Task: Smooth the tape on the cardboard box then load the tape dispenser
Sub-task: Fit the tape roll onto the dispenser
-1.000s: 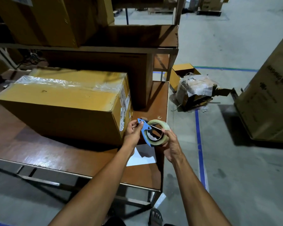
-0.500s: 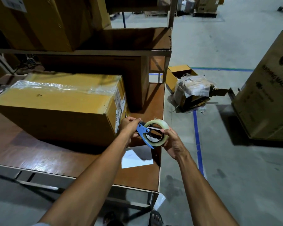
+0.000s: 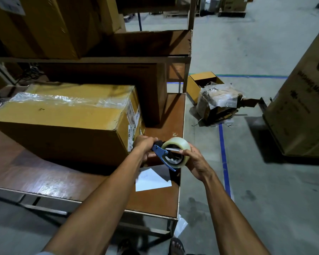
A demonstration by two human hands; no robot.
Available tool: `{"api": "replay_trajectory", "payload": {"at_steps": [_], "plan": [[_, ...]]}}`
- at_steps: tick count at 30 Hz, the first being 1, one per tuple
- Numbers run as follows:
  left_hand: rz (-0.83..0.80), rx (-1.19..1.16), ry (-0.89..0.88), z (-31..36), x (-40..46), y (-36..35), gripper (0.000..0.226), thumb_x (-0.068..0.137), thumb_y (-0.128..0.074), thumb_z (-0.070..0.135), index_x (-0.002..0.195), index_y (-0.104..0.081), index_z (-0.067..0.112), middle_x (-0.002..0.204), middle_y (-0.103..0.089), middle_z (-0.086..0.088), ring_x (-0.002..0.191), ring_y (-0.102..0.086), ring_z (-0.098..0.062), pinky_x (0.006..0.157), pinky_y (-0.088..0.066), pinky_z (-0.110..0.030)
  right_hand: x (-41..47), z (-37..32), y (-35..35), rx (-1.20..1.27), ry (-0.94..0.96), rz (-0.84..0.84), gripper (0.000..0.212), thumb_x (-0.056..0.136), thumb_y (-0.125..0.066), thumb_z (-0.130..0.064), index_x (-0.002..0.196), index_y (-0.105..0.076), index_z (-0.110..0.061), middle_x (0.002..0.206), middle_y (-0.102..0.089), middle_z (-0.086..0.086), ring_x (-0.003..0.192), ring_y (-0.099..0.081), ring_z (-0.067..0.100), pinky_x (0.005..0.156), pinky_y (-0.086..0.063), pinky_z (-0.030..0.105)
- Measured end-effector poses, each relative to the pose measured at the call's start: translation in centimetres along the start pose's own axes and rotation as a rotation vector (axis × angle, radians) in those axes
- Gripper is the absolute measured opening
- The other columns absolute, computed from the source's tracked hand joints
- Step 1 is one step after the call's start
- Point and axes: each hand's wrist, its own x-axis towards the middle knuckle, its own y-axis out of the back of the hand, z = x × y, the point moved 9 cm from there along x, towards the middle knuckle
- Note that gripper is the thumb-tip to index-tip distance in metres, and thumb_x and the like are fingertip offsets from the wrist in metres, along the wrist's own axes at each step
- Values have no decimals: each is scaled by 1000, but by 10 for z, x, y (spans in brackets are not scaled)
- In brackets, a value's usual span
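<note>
Since the frame a second back: both hands have drifted a little toward the box corner, and the left hand has closed over the dispenser's handle end, where before its fingers only pinched the blue frame.

Grip, left hand (image 3: 145, 144): curled shut around the handle of the blue metal tape dispenser (image 3: 161, 153), knuckles just beside the near corner of the box. Grip, right hand (image 3: 195, 161): fingers and thumb pressed onto the outer face and rim of the clear roll of packing tape (image 3: 177, 151), holding it against the dispenser. Roll sits over the dispenser's hub area; whether it is fully seated I cannot tell, since the hub is hidden inside the core.

Both items are held in the air above the right end of the brown wooden surface (image 3: 44, 173), above a white sheet of paper (image 3: 151, 179). The large yellow cardboard box (image 3: 63, 116) rests on the surface to the left, with a wrinkled strip of clear tape (image 3: 66, 99) along its top seam.

Judgement: loading step in hand; smoothing looks unfinished or poorly done, given the wrinkles.

Risks: roll cocked on the hub and jamming if pushed off-axis; free tape end sticking back to the roll; fingers catching the cutter edge.
</note>
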Motion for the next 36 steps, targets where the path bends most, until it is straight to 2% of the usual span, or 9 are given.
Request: {"api": "replay_trajectory", "payload": {"at_steps": [3, 8, 12, 15, 20, 25, 27, 30, 36], "plan": [[73, 58, -39, 4, 1, 6, 11, 94, -80, 13, 97, -75, 4, 98, -81, -14, 85, -80, -26, 64, -68, -43, 2, 4, -2, -32, -19, -20, 62, 81, -77, -16, 141, -63, -17, 125, -71, 19, 113, -68, 33, 102, -49, 59], [164, 146, -112, 16, -2, 13, 11, 97, -79, 16, 89, -74, 10, 96, -76, -9, 86, -76, -25, 55, -66, -34, 3, 8, -2, -76, -48, 0, 56, 83, -78, -15, 138, -66, -19, 119, -73, 15, 107, -69, 31, 85, -55, 41], [198, 181, -152, 19, -2, 15, 12, 98, -78, 21, 90, -73, 13, 92, -73, -5, 83, -74, -24, 62, -68, -40, 9, 6, 1, -180, -31, 10, 60, 81, -82, -16, 138, -64, -18, 126, -72, 21, 108, -72, 30, 87, -60, 43], [230, 222, -184, 21, -1, 18, 13, 97, -78, 25, 88, -72, 17, 92, -77, -7, 81, -79, -31, 54, -63, -33, 13, 0, 4, -303, -14, 14, 61, 78, -88, -23, 135, -65, -19, 126, -71, 19, 112, -72, 29, 86, -62, 37], [268, 408, -299, 32, 1, 12, 27, 98, -77, 28, 75, -64, 23, 91, -70, 6, 91, -72, -29, 84, -65, -45, 21, 2, 2, -658, -18, -30, 64, 80, -90, -33, 137, -61, -29, 133, -65, 0, 121, -66, 24, 93, -61, 33], [259, 518, -434, 40, -2, 1, 27, 99, -75, 33, 76, -61, 32, 98, -71, 1, 90, -70, -22, 81, -62, -40, 29, -16, -25, -1042, 71, 38, 98, 75, -87, -62, 155, -47, -23, 151, -59, -1, 131, -60, 20, 107, -52, 36], [216, 495, -474, 41, -2, -6, 26, 98, -75, 29, 78, -60, 31, 94, -72, 0, 88, -72, -21, 79, -63, -41, 35, -20, -38, -1225, 49, 66, 96, 76, -83, -68, 153, -47, -23, 144, -64, 2, 118, -63, 21, 98, -54, 37], [196, 544, -548, 47, -4, -13, 28, 99, -74, 21, 77, -60, 28, 90, -74, -2, 83, -70, -19, 73, -58, -34, 37, -31, -45, -1395, 20, 203, 67, 87, -76, -62, 137, -54, -23, 121, -72, 6, 93, -63, 24, 77, -47, 33], [175, 485, -515, 42, 3, -8, 29, 102, -72, 24, 79, -57, 31, 94, -73, -3, 81, -71, -17, 66, -60, -33, 32, -35, -46, -1388, 49, 322, 71, 81, -67, -80, 126, -60, -25, 110, -74, 7, 100, -70, 31, 78, -52, 36]]}}
